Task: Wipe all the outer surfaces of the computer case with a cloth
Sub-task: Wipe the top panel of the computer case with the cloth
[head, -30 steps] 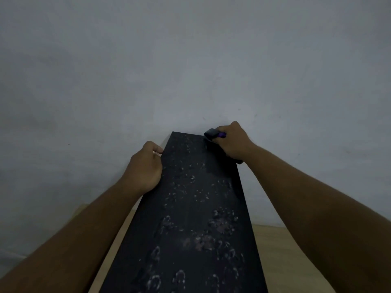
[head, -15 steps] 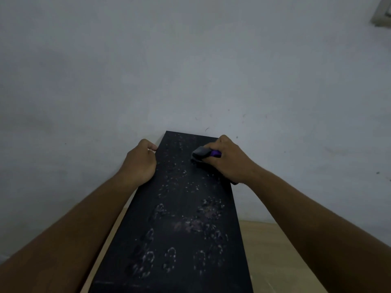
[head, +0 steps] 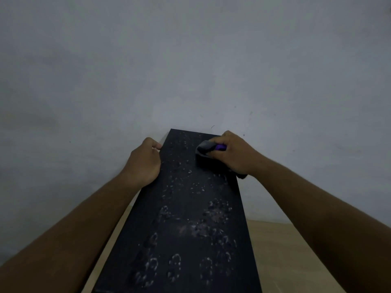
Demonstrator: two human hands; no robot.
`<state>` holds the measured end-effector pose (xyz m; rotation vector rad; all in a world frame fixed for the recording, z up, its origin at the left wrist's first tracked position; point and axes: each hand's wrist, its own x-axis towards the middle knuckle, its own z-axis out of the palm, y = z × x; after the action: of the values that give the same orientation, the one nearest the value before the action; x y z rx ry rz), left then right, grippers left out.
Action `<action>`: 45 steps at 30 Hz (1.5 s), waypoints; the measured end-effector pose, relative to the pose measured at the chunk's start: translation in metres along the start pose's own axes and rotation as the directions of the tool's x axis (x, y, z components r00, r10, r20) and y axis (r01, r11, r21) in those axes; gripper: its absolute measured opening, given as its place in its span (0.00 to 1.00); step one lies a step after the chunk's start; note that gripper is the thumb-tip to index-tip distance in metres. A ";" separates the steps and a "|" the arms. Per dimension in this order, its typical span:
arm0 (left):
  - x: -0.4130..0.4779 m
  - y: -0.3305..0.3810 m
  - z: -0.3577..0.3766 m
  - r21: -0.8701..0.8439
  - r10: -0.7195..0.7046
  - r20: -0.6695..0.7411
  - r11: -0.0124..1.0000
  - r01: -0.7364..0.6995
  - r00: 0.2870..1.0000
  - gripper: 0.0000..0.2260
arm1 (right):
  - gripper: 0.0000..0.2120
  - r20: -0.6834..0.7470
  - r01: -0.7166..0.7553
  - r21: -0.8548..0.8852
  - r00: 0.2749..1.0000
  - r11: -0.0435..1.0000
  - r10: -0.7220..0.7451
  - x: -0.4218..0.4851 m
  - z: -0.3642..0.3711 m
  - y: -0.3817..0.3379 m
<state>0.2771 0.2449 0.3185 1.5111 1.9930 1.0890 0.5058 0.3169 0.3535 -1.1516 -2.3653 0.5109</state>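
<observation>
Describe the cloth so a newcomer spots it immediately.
Start at the black computer case running up the middle toward the grey wall. Near its far right corner, the right hand grips the cloth: a bunched dark grey wad with a purple patch, the only purple in view.

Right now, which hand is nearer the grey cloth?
Right. The right hand grips the cloth at the computer case's far right; the left hand holds the case's left edge, across the top from the cloth.

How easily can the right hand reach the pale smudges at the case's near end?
Probably easily: the right hand, gripping the cloth, sits on the case top, and nothing lies between it and the smudges.
</observation>
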 end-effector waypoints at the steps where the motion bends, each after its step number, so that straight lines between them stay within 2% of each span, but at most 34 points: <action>1: 0.000 0.000 0.000 0.005 0.005 0.001 1.000 -0.005 1.000 0.13 | 0.10 -0.010 -0.010 0.013 1.000 1.000 0.010 0.008 -0.001 0.004; 8: 0.006 -0.003 0.001 0.003 0.012 0.005 1.000 -0.012 1.000 0.13 | 0.10 -0.078 -0.119 0.047 0.989 0.992 0.122 0.057 0.002 0.026; 14: 0.007 -0.003 0.001 -0.011 -0.004 0.000 1.000 0.004 1.000 0.13 | 0.09 -0.149 -0.177 -0.052 0.975 0.983 0.167 0.081 0.010 0.027; 18: 0.004 -0.001 -0.001 -0.004 -0.006 0.012 1.000 0.006 1.000 0.12 | 0.12 -0.163 -0.183 -0.095 0.973 0.979 0.166 0.084 0.016 0.031; 26: -0.001 0.001 -0.003 -0.018 -0.011 -0.012 1.000 0.011 1.000 0.13 | 0.11 -0.059 0.003 -0.070 0.998 0.998 -0.007 0.048 0.015 0.017; 31: -0.002 0.003 -0.003 -0.016 -0.012 -0.020 1.000 0.012 1.000 0.13 | 0.12 -0.015 0.049 -0.085 0.999 0.995 -0.050 0.015 0.012 -0.005; 35: -0.003 0.003 -0.002 -0.013 -0.015 -0.025 1.000 0.015 1.000 0.13 | 0.12 -0.002 0.054 -0.042 0.999 0.998 -0.054 -0.010 0.010 -0.020; 40: -0.002 0.001 -0.001 -0.009 -0.012 -0.026 1.000 0.011 1.000 0.12 | 0.09 0.032 0.045 0.117 0.998 0.992 -0.049 -0.022 0.010 -0.020; 45: 0.001 -0.001 0.000 0.003 -0.001 -0.017 1.000 0.001 1.000 0.13 | 0.05 -0.024 -0.005 0.265 1.000 0.964 0.012 -0.007 0.009 -0.013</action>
<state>0.2761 0.2455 0.3181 1.5063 2.0076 1.1032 0.4965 0.3027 0.3512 -1.0391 -2.1893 0.7845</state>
